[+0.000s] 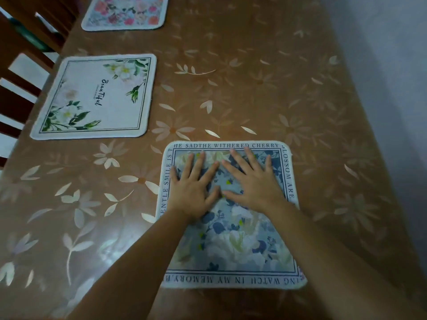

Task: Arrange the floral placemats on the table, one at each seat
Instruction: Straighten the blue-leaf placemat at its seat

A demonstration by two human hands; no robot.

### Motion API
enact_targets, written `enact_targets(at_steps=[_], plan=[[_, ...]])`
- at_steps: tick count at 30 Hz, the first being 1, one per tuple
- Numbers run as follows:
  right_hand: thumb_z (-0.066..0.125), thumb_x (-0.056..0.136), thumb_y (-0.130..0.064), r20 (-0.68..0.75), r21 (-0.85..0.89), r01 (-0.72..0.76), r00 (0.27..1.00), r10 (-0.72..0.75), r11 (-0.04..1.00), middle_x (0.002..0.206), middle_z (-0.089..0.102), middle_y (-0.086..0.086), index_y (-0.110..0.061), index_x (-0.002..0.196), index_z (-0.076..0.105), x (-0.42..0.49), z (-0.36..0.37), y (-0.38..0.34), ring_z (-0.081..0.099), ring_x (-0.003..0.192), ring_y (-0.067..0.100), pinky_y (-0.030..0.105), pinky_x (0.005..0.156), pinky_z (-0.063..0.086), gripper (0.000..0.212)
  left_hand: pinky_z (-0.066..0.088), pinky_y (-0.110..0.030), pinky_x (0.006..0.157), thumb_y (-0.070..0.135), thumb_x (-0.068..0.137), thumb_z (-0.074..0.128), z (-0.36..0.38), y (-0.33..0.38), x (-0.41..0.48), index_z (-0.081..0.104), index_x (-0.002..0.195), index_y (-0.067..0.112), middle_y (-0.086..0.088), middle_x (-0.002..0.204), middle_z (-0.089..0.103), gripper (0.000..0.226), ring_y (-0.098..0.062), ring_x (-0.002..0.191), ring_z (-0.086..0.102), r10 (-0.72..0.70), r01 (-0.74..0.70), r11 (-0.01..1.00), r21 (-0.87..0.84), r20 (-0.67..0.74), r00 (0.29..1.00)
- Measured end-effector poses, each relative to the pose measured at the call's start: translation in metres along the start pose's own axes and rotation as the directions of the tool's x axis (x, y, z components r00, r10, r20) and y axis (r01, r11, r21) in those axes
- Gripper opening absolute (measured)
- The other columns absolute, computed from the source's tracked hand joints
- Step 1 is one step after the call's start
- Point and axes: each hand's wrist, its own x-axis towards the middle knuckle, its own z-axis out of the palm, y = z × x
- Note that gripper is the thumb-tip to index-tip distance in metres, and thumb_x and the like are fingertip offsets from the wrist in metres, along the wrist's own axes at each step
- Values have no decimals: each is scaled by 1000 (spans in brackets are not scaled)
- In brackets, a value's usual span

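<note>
Left hand: the left hand [193, 188] lies flat with fingers straight on the blue placemat [231, 236], grasping nothing.
Right hand: the right hand [251, 181] does the same, just beside it.
Blue placemat: near table [265, 93] edge, at 6 o'clock.
Others: white placemat [92, 98] at 10 o'clock, pink placemat [124, 12] at 11 o'clock, by the chairs [20, 88].
Advice: I think smooth outward with even pressure, keeping the mat square to the edge.
</note>
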Motion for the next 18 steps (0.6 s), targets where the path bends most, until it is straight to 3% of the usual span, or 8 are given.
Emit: enact_targets(at_steps=[5,10,18], plan=[[22,87,-62,-77,60,-102,991,106,993,155,-2,-10,-36,142,2,22,1,6,-10,141,18,58,108,-8,64,-2,-56,109,58,84,14,-4,-8,36,8,141,40,5,155,2,60,-15,141,-5,-45,43,998,-43,-46,998],[20,89,-56,-103,106,-294,947,305,950,156,-2,-6,-32,143,1,15,2,5,-8,142,20,60,109,-2,61,-2,-54,111,52,87,18,-5,-6,26,7,143,34,4,155,0,60,-15,141,-7,-125,120,990,-72,-61,990],[19,90,-57,-56,69,-277,958,281,958,155,-7,-3,-31,142,-4,-56,6,-5,-10,141,21,56,111,5,63,-5,-46,113,53,84,10,-4,4,-54,-7,141,31,7,151,-12,64,-12,138,-19,-146,145,986,-80,-11,989]])
